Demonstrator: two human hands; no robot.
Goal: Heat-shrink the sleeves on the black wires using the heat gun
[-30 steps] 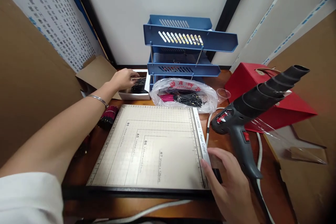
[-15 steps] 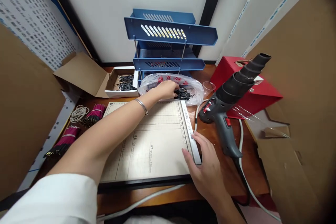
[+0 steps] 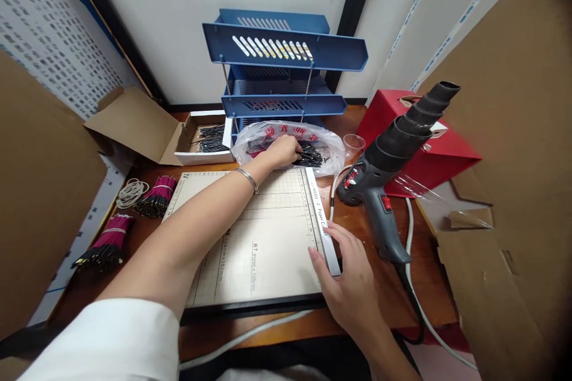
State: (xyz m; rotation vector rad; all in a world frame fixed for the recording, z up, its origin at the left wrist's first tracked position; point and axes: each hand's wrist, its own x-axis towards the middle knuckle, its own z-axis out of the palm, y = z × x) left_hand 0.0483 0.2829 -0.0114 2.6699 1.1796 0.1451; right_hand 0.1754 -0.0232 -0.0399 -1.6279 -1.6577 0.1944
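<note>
My left hand (image 3: 285, 152) reaches into a clear plastic bag (image 3: 333, 158) with red lettering. Its fingers are closed at a pile of thin black wire-like pieces (image 3: 310, 156); the fingertips are partly hidden. Under that forearm lies a cream paper cutter (image 3: 277, 250) with printed grid lines. My right hand (image 3: 348, 274) rests at the cutter's right edge, thumb and fingers apart, touching the white rail (image 3: 318, 214) and board. It holds nothing.
A grey heat gun (image 3: 384, 190) stands right of the cutter, before a red box (image 3: 438, 161). Behind the bag rises a blue tray rack (image 3: 281, 47). An open carton (image 3: 205, 158) contains black pieces. Magenta-and-black bundles (image 3: 109, 241) and a coiled white cord (image 3: 133, 193) lie left.
The view has shifted slightly. My left hand stays at the black pieces in the bag, and my right hand remains at the cutter's edge.
</note>
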